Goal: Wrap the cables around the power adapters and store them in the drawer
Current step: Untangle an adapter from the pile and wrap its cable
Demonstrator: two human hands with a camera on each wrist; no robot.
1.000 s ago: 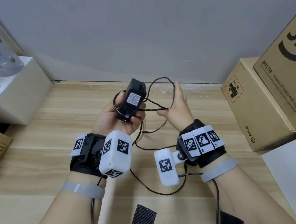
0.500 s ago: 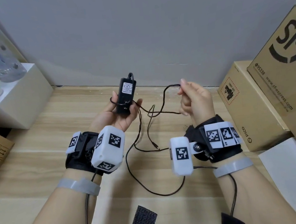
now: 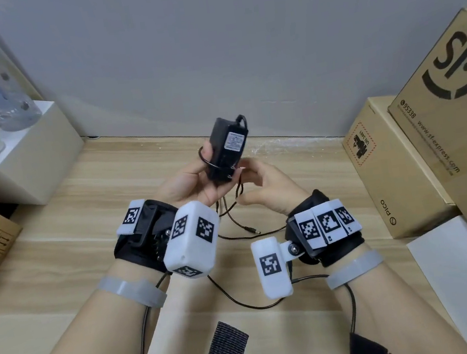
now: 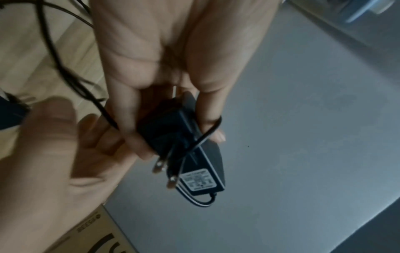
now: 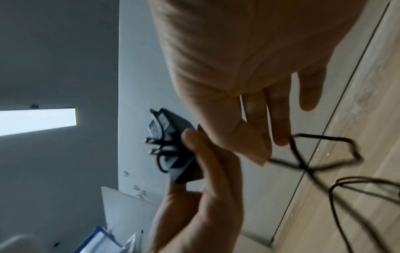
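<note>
Above the counter (image 3: 59, 259): adapter wrap, both hands up.
Nearest me, slack cable (image 3: 243, 303) loops on the wood. My right hand (image 3: 263, 187) pinches the cable; my left hand (image 3: 194, 182) grips the power adapter (image 3: 227, 151) upright, one turn around it, wall behind.

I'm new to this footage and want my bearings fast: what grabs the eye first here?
The black power adapter stands out, held up mid-frame in the left hand against the grey wall. Its thin black cable loops once round the body, then trails onto the wooden tabletop, guided by the right hand. Cardboard boxes crowd the right edge.
</note>
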